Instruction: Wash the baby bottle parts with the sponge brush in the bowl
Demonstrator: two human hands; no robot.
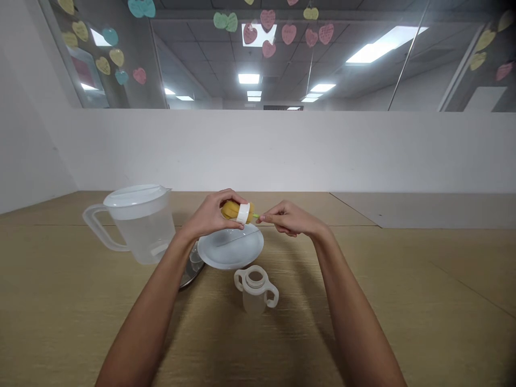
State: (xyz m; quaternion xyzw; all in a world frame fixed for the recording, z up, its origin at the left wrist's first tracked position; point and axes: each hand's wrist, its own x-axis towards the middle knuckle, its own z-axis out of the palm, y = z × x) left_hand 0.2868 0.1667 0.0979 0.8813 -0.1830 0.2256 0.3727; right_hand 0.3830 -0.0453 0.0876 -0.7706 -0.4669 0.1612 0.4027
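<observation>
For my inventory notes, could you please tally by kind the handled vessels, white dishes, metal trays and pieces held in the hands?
Handled vessels: 2 (pitcher, cup)
White dish: 1
Metal tray, partly hidden: 1
Yellow-and-white piece in the left hand, green tip included: 1
Total: 5

– See any writing on the glass [201, 59]?
– Can make out only faint marks on the pink heart-shaped notes [289, 34] at the upper middle of the glass, too small and blurred to read.
– Try the yellow notes [103, 65] toward the left end of the glass.
– Cannot pick out a letter on those either, nor on the yellow hearts [478, 61] at the right end of the glass.
– Find any number, brand or sign below the glass, then?
– Can read none there, nor even a single printed character, at any spot under the glass.
</observation>
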